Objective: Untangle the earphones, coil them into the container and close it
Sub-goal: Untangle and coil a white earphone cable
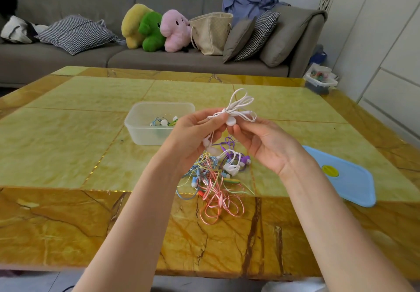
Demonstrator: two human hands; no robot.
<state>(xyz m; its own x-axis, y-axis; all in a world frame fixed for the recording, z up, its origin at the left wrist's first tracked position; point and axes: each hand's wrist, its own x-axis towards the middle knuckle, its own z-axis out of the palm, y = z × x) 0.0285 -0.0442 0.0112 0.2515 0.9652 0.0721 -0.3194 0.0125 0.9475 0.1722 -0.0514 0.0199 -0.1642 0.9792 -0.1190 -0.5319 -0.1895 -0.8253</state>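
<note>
My left hand and my right hand are raised above the table, and both pinch a white earphone set whose cable stands in loops above my fingers. One white earbud hangs below my left palm. Under my hands lies a tangle of earphones in pink, blue, yellow, purple and white. A clear plastic container stands open at centre left with some coiled earphones inside. Its blue lid lies flat at the right.
The yellow marble table fills the view, its front edge close to me. Behind it stands a grey sofa with cushions, plush toys and a bag. A small lidded box sits beyond the far right corner.
</note>
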